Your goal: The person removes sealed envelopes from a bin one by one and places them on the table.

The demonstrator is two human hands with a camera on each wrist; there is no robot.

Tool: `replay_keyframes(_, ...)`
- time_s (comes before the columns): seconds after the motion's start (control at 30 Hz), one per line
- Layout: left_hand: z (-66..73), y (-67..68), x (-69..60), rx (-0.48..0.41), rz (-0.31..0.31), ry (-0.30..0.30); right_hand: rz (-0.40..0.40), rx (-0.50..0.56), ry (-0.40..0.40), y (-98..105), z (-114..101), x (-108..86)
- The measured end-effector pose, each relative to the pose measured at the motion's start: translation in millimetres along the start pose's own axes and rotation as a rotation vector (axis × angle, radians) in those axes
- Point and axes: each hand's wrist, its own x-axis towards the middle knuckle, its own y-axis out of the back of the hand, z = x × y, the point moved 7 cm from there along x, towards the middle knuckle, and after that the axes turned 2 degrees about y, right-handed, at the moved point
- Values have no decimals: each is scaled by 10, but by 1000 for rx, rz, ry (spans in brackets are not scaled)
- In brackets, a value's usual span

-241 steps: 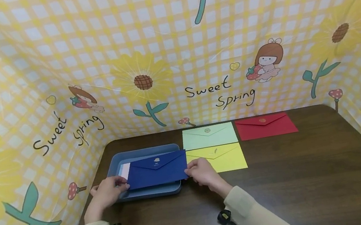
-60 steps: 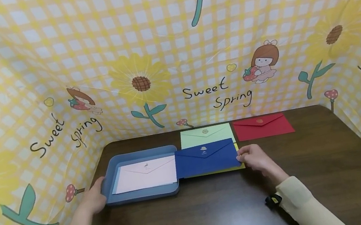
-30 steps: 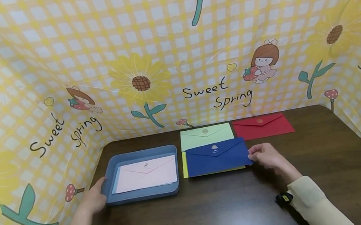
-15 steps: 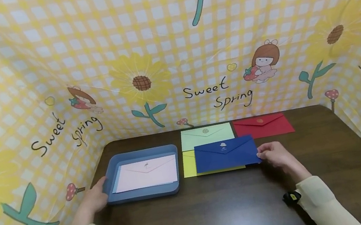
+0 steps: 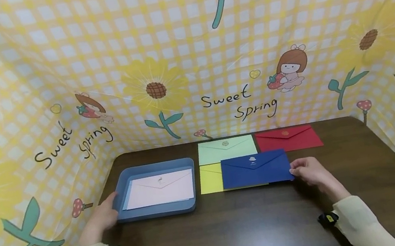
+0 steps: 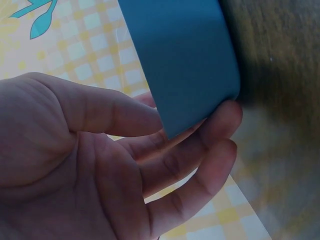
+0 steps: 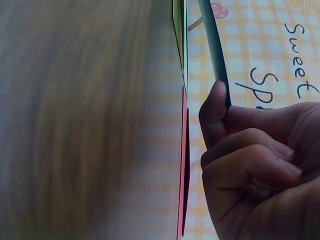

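My right hand (image 5: 311,173) pinches the right edge of a dark blue envelope (image 5: 254,172) between thumb and index finger. That envelope covers most of a yellow envelope (image 5: 210,179) on the table. In the right wrist view the blue envelope (image 7: 217,55) is seen edge-on, raised off the tabletop. My left hand (image 5: 103,213) grips the left side of a blue tray (image 5: 157,212). The left wrist view has the thumb against the tray wall (image 6: 185,65) and the fingers curled beneath. A pale pink envelope (image 5: 160,192) lies in the tray, over a light blue one (image 5: 128,197).
A mint green envelope (image 5: 227,152) lies behind the yellow one, with a red envelope (image 5: 291,142) to its right. The dark wooden table (image 5: 217,241) is bounded at the back and sides by a yellow checked cloth (image 5: 182,34).
The blue envelope has come out of the tray and moved right over the yellow envelope, held by my right hand. My left hand has let go of it and taken the tray's left side.
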Motion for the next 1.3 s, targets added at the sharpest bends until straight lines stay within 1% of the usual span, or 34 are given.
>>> replay_keyframes(0.4, 9, 15, -32, -17, -6, 21, 5, -17, 7, 214, 68, -40)
replay_keyframes(0.6, 23, 38, -13, -10, -4, 43, 16, -39, 12, 303, 110, -62)
replay_keyframes(0.7, 15, 27, -7, -11, -13, 54, 14, -37, 9, 337, 149, -77)
replay_keyframes(0.83, -8, -5, -14, -18, -25, 52, 8, -18, 5, 394, 191, -96)
replay_keyframes(0.97, -14, -11, -20, -23, -15, 38, 11, -19, 1, 461, 209, -105)
replay_keyframes(1.07, -6, 2, -20, -23, -7, 30, 10, -28, -1, 502, 221, -112)
replay_keyframes(1.3, 4, 3, -33, -31, -16, 42, 12, -76, -31, 611, 276, -133)
